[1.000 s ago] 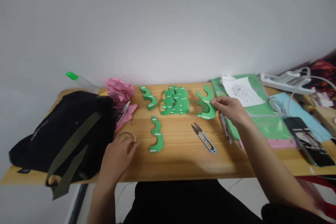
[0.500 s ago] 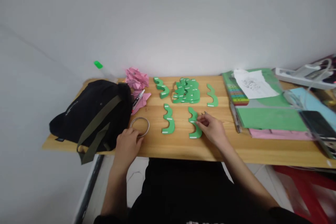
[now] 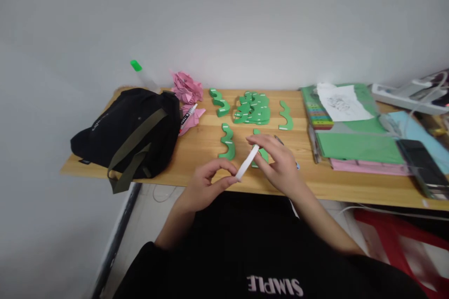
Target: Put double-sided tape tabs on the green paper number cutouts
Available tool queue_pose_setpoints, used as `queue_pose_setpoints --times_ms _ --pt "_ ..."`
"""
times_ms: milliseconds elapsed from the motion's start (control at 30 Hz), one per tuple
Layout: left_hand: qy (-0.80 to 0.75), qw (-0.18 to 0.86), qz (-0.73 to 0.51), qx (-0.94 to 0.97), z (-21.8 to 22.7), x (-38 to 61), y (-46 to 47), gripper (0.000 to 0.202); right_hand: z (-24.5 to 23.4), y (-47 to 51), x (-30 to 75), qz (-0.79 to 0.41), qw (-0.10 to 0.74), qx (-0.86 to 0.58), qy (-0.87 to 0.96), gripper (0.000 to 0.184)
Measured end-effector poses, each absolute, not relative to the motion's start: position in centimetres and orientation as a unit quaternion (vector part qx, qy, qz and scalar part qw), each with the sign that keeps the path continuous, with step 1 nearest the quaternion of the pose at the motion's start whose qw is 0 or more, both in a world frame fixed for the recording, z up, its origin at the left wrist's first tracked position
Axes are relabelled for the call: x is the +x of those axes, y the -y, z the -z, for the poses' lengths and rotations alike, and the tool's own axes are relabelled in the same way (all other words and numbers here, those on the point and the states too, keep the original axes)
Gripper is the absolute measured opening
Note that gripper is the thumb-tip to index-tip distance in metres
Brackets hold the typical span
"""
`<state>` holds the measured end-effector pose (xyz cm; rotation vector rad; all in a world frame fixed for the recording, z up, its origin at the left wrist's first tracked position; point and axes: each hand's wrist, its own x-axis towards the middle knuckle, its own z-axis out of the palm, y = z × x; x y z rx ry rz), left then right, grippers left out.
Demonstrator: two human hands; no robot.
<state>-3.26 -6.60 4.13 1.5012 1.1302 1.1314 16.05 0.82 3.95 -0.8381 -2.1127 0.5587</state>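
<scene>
A narrow roll of white tape (image 3: 247, 162) is held edge-on over the front of the table, tilted up to the right. My left hand (image 3: 206, 184) pinches its lower end between thumb and fingers, and my right hand (image 3: 280, 161) grips its upper end. Behind my right hand, partly hidden, lies a wavy green paper piece (image 3: 263, 153) with white strips. To its left is another wavy green piece (image 3: 229, 148). Farther back are a pile of such pieces (image 3: 257, 114), one at the right (image 3: 286, 119) and a folded-looking one at the left (image 3: 221, 106).
A black bag (image 3: 140, 126) with an olive strap covers the table's left end. Crumpled pink paper (image 3: 187, 88) and a marker (image 3: 188, 116) lie beside it. At right are green folders (image 3: 361, 152), a phone (image 3: 426, 166) and a power strip (image 3: 407, 98). A wall stands behind.
My left hand has lifted the tape roll from the table and brought it rightward. My right hand has left the green piece and now holds the roll too.
</scene>
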Motion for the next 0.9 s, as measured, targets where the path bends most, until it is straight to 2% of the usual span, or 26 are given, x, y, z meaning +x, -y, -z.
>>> queue_pose_setpoints --times_ms 133,333,367,467,533,733,900 --pt "-0.430 0.449 -0.464 0.632 -4.1 -1.9 6.1 0.013 -3.8 -0.2 17.0 -0.166 0.450 -0.362 0.799 0.027" --pt "-0.422 0.531 -0.457 0.575 -4.2 -1.3 5.9 0.012 -4.6 0.6 18.0 -0.106 0.444 -0.356 0.815 0.030" --pt "-0.400 0.554 -0.461 0.566 -4.2 -1.2 5.9 0.016 -4.7 0.6 18.0 -0.100 0.445 -0.346 0.820 0.030" --pt "-0.333 0.597 -0.465 0.563 -4.6 -0.8 5.8 0.050 -4.8 0.6 18.1 -0.080 0.438 -0.315 0.838 0.031" --pt "-0.322 0.595 -0.452 0.582 -5.0 -0.6 5.8 0.058 -4.7 0.5 18.3 -0.067 0.427 -0.309 0.847 0.031" --pt "-0.372 0.542 -0.443 0.610 -5.5 -0.1 5.9 0.046 -4.3 0.3 18.8 -0.045 0.448 -0.293 0.843 0.032" --pt "-0.358 0.547 -0.458 0.602 -5.4 0.0 5.7 0.032 -3.7 0.2 18.6 -0.050 0.431 -0.320 0.842 0.028"
